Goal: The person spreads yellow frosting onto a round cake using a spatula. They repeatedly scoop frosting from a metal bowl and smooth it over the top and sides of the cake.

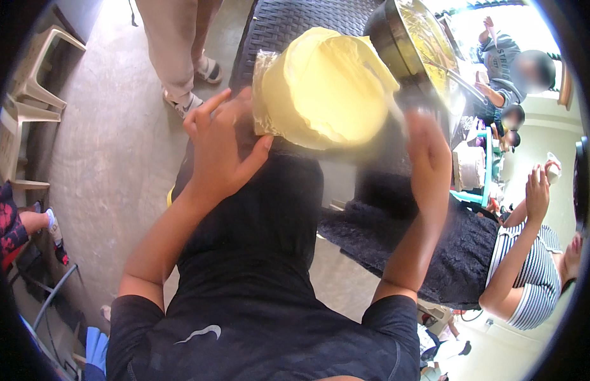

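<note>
A round cake covered in pale yellow icing (333,90) stands on a board with a clear, icing-smeared wrap (264,95), on a dark woven-pattern table. My left hand (223,138) is at the left side of the board, fingers spread, the thumb near its lower edge. At the right of the cake, my right hand (426,138) is blurred and closed around a pale, thin tool (395,107) that reaches the icing's edge; its exact kind cannot be told. Beyond the cake is a metal bowl (395,43) holding yellow icing and a wire whisk (454,76).
The table's woven top (280,24) extends beyond the cake. A person in a striped shirt (528,266) sits close on my right, holding a piping bag (553,171). Another iced cake (469,166) stands farther right. A person's legs (175,43) are beyond the table's left edge; plastic chairs (32,90) stand far left.
</note>
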Motion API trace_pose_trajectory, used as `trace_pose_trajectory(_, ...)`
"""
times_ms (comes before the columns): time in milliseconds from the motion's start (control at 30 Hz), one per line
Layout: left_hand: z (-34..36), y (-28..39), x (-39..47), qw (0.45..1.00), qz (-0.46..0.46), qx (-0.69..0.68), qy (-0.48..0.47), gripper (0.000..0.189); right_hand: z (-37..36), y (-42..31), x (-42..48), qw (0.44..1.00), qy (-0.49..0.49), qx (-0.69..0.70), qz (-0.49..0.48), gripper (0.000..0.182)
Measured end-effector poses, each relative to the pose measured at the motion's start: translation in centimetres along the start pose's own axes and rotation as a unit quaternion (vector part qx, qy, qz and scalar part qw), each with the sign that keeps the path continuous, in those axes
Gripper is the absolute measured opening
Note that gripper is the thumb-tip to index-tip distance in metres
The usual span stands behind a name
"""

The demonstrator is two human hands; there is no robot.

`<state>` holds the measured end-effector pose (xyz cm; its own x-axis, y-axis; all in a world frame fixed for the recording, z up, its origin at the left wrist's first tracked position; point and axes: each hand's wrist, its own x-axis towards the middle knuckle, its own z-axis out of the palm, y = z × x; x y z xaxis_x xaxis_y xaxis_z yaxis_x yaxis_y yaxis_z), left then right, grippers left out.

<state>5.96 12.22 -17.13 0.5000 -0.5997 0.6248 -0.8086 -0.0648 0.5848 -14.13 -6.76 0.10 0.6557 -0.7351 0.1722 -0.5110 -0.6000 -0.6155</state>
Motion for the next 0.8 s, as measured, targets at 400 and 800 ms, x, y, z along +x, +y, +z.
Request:
trace_pose_trajectory(400, 0.2, 2.1, -1.0, 1.000, -0.004, 0.008, -0.005, 0.061, -1.2, -0.3, -4.0, 0.997, -0.069, 0.032, 0.015, 0.020)
trace_pose_trajectory(800, -0.2, 5.8, 1.7, 1.000, -0.001, 0.011, -0.011, 0.056, -12.6, 0.9, -1.8, 0.979, 0.170, 0.092, 0.061, 0.034)
